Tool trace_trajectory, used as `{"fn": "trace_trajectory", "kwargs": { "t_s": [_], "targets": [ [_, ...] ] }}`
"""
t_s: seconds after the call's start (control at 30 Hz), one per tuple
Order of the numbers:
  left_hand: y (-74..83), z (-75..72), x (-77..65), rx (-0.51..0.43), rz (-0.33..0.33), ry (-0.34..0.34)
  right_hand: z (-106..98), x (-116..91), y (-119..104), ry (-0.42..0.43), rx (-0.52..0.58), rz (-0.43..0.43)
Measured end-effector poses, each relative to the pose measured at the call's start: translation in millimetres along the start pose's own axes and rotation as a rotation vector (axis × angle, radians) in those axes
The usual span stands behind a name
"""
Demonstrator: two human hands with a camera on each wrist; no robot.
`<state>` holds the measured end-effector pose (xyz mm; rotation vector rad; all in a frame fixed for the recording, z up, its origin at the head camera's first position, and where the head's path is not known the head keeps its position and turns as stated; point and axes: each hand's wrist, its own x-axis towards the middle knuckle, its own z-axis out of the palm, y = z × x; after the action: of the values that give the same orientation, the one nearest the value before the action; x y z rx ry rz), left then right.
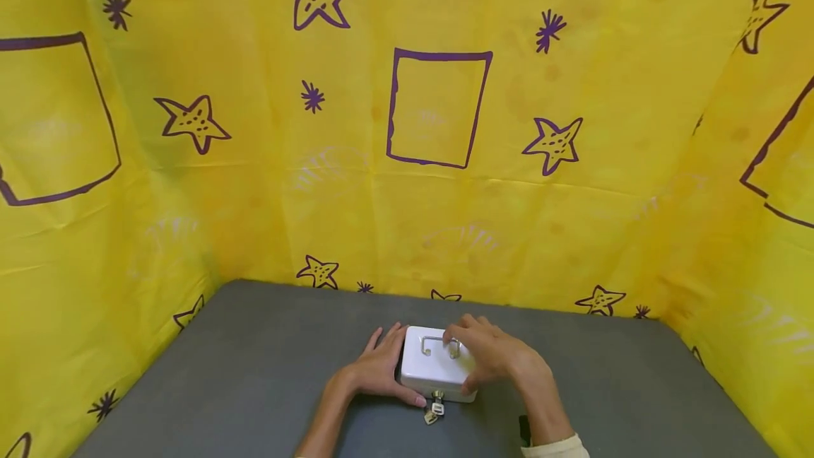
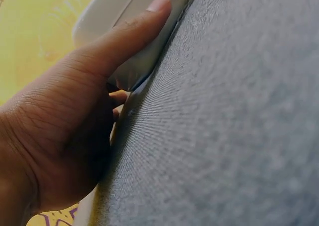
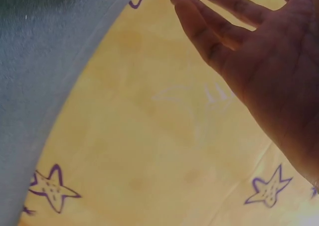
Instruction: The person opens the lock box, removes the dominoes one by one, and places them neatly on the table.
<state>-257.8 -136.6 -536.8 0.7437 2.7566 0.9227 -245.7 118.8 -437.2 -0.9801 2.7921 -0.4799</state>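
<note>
A small white metal cash box (image 1: 439, 357) with a folding wire handle (image 1: 440, 339) on its lid sits on the grey table. Small keys (image 1: 435, 410) hang from the lock on its front. My left hand (image 1: 376, 367) grips the box's left side, thumb along the front near the lock; in the left wrist view that thumb (image 2: 134, 36) lies across the box's front. My right hand (image 1: 492, 350) spans the right side, thumb at the front right corner and fingers over the top near the handle. In the right wrist view, fingertips meet a white edge at the top; most of the box is out of frame.
Grey tabletop (image 1: 267, 359) surrounds the box. Yellow cloth (image 1: 439, 232) printed with purple stars and squares hangs behind the table and along both sides.
</note>
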Motion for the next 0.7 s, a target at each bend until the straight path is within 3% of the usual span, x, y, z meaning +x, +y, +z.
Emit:
{"fn": "trace_trajectory", "kwargs": {
  "t_s": [0.3, 0.4, 0.53, 0.7],
  "targets": [
    [-15.3, 1.1, 12.3, 0.129, 0.033, -0.030, -5.6, 10.8, 5.6, -0.066, -0.111, -0.072],
    [-19.3, -0.4, 21.6, 0.164, 0.009, -0.093, -7.5, 13.4, 5.9, -0.094, -0.125, -0.084],
    [-15.4, -6.0, 29.9, 0.192, -0.034, -0.192, -8.8, 12.7, 7.4, -0.121, -0.158, -0.084],
    [-3.1, -18.8, 24.9, 0.257, -0.031, -0.211, -10.9, 11.7, 7.7, -0.126, -0.193, -0.113]
  ]
}}
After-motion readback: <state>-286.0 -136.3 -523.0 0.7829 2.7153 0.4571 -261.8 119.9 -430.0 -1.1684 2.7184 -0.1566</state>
